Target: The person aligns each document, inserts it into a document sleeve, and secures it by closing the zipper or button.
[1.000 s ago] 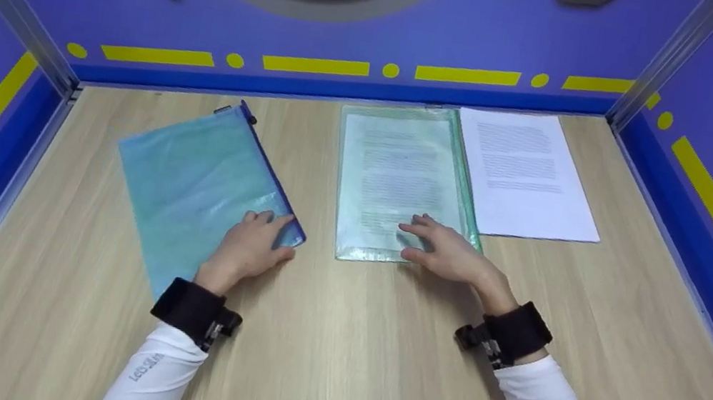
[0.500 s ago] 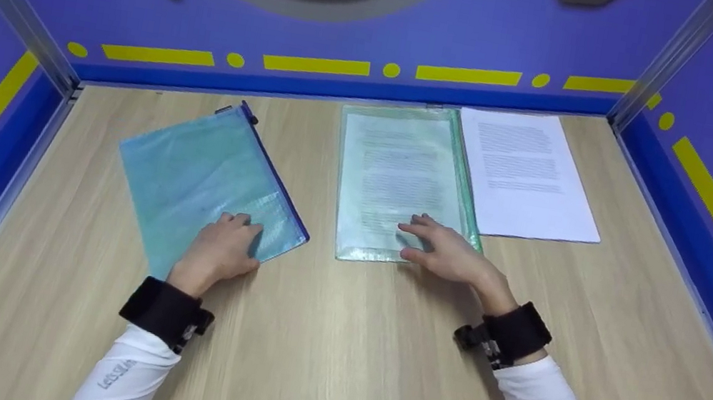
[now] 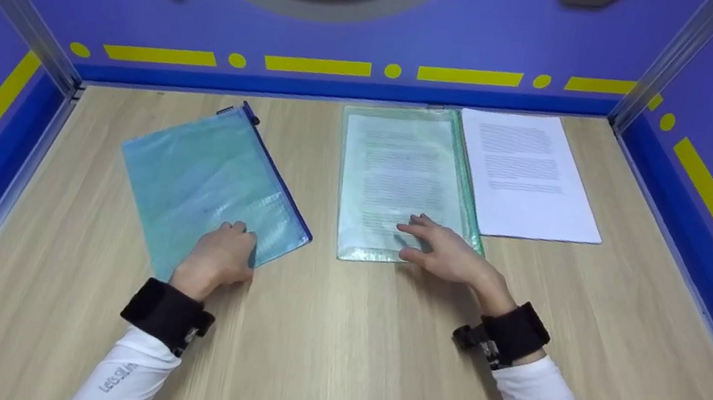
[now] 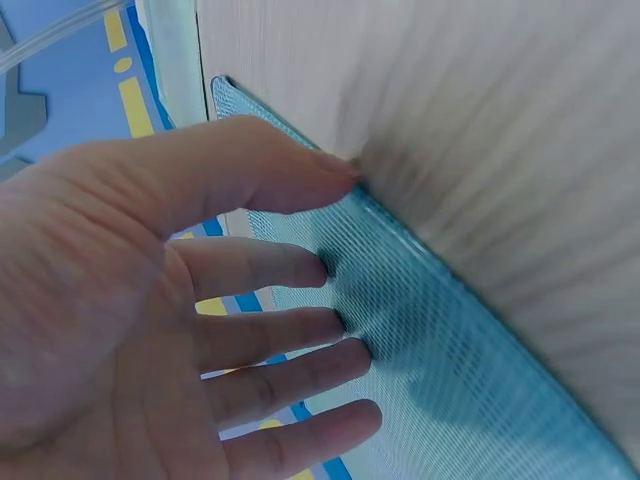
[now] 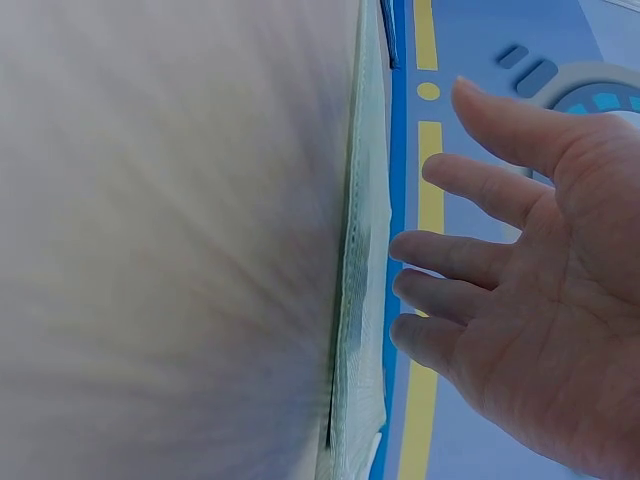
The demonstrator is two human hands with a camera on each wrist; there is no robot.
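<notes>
A blue-green zip folder (image 3: 188,165) with a dark blue zip edge lies slanted on the left of the table. My left hand (image 3: 216,260) is at its near edge. In the left wrist view, the fingertips touch the top face of the mesh folder (image 4: 400,290), and the thumb tip meets its edge. A green zip folder (image 3: 399,164) with a printed sheet showing through lies at the middle back. Over its near right corner is my right hand (image 3: 446,251), fingers spread and holding nothing. The right wrist view shows those fingers apart from the green folder (image 5: 358,270).
A stack of printed paper (image 3: 532,186) lies at the back right, against the green folder's right side. Blue walls (image 3: 317,88) with yellow marks enclose the wooden table (image 3: 335,370) at the back and both sides.
My left hand has moved left and nearer along the blue-green folder to its near edge, and its thumb has drawn in. That folder has shifted slightly right and away. My right hand stays put.
</notes>
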